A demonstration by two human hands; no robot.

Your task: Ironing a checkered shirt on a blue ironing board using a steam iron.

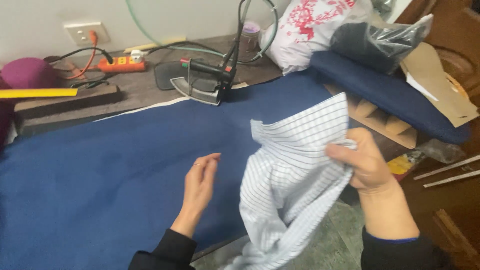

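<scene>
One garment is in hand: a white shirt with thin dark stripes [292, 175], held up over the near edge of the tabletop [100, 190], which is covered in one dark blue cloth. The right hand [362, 162] is clamped on a bunched fold at the shirt's upper right, thumb over the cloth. The rest of it hangs down past the tabletop edge toward the floor. The left hand [200, 185] hovers over the blue cover just left of the shirt, empty, fingers loosely together and slightly curled, not touching the fabric.

Judged from its drape and creasing, the shirt is light, soft and limp (it will sag wherever unsupported), not slippery and not fragile. A firm pinch at an edge or seam looks the best hold, one hand at each side to spread it.

Count: one shirt, two hands, one iron [202, 82] resting at the far side of the tabletop, well apart from the shirt, one orange power strip [121, 64], one yellow ruler [37, 93].
</scene>
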